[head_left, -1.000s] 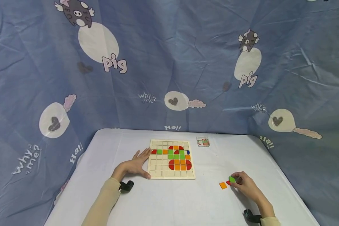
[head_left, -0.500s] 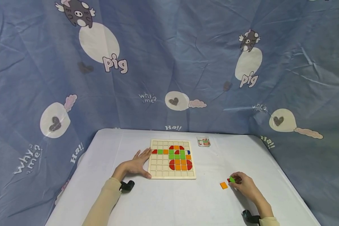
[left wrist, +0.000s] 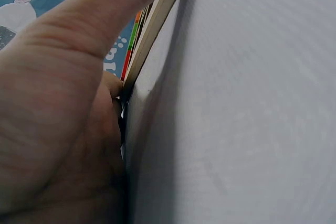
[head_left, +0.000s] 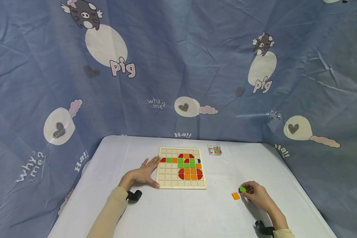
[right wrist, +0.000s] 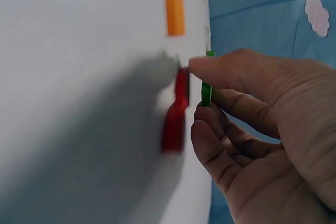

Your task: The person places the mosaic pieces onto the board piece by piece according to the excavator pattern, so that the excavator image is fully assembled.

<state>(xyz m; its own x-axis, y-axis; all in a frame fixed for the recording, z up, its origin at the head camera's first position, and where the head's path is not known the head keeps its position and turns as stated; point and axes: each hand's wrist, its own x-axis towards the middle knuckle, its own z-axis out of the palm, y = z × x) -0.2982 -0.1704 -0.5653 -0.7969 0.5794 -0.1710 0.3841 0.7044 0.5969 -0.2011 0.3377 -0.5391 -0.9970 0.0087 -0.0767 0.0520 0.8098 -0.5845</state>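
A wooden grid board (head_left: 168, 182) lies on the white table, with red, green and orange tiles and a blue mark at its right side. My left hand (head_left: 141, 174) rests at the board's left edge, thumb and fingers spread. In the left wrist view the thumb touches the board's rim (left wrist: 152, 38). My right hand (head_left: 258, 195) pinches a green tile (right wrist: 207, 85) between thumb and fingers. Red pieces (right wrist: 174, 129) lie on the table beside those fingertips, mostly hidden in the head view. An orange square tile (head_left: 235, 196) lies just left of that hand.
A small picture card (head_left: 215, 150) lies behind the board to the right. A blue printed cloth (head_left: 154, 82) hangs around the table's back and sides. Black wrist cameras (head_left: 134, 195) sit on both wrists, close over the tabletop.
The green tile has turned in my right fingers and shifted slightly left, covering more of the red beneath it. My left hand and the board stay as they were.
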